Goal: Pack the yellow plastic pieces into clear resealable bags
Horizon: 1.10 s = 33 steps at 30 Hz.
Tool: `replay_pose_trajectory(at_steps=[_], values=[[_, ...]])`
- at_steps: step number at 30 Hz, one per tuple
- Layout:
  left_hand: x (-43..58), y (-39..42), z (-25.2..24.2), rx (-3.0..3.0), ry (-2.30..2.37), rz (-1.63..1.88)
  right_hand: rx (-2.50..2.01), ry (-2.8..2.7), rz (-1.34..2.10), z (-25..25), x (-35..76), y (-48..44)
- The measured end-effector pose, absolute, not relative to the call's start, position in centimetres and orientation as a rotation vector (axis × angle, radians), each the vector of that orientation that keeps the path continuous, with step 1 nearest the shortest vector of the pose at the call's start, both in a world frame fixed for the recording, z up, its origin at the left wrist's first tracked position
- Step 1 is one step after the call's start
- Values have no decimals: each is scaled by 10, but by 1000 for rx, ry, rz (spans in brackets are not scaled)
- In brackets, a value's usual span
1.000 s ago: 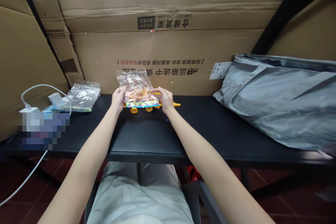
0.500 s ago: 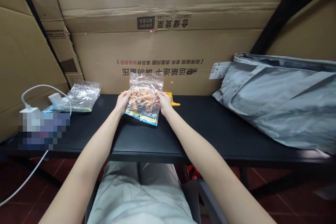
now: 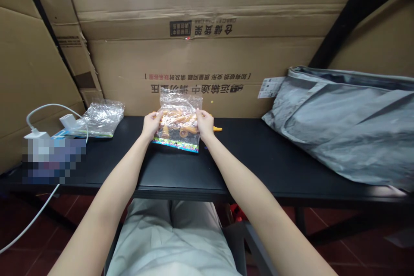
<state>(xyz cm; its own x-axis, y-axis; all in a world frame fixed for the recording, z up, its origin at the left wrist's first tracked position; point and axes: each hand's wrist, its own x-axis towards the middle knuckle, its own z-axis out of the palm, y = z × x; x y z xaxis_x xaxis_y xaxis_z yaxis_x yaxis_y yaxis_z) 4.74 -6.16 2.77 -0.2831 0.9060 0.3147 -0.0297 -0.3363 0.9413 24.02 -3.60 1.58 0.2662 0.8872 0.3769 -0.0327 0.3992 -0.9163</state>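
Between my hands is a clear plastic bag (image 3: 180,100) with a colourful printed strip along its lower edge. My left hand (image 3: 152,125) pinches its left side, and my right hand (image 3: 205,123) pinches the right side. Orange-yellow plastic pieces (image 3: 189,131) show at the bag; through the glare I cannot tell whether all are inside it or some lie behind. Past my right fingers, the tip of a yellow piece (image 3: 217,129) sticks out over the black table (image 3: 181,172).
At the left lie another clear plastic bag (image 3: 102,117), a white charger (image 3: 37,140) with a looping cable, and a blurred-out item. A grey fabric bag (image 3: 343,125) fills the right side. Cardboard (image 3: 207,56) stands upright behind the table.
The bag has levelled out, its lower right corner rising slightly. My right hand has shifted a little to the right and now covers more of the yellow piece behind it.
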Motion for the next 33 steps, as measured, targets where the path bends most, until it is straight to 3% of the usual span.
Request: replay_pose_trajectory(at_steps=[4,15,25,33], values=[[46,-65,28,1184,1223,1817,-942,-1204,893,17,238,-39],[50,-55,19,1307,1239,1655,-939,-1133,640,14,242,-34],[49,-54,27,992,1077,1753,-937,-973,841,21,237,-37],[45,-55,31,863,1123,1625,-919,-1076,830,25,237,-44]])
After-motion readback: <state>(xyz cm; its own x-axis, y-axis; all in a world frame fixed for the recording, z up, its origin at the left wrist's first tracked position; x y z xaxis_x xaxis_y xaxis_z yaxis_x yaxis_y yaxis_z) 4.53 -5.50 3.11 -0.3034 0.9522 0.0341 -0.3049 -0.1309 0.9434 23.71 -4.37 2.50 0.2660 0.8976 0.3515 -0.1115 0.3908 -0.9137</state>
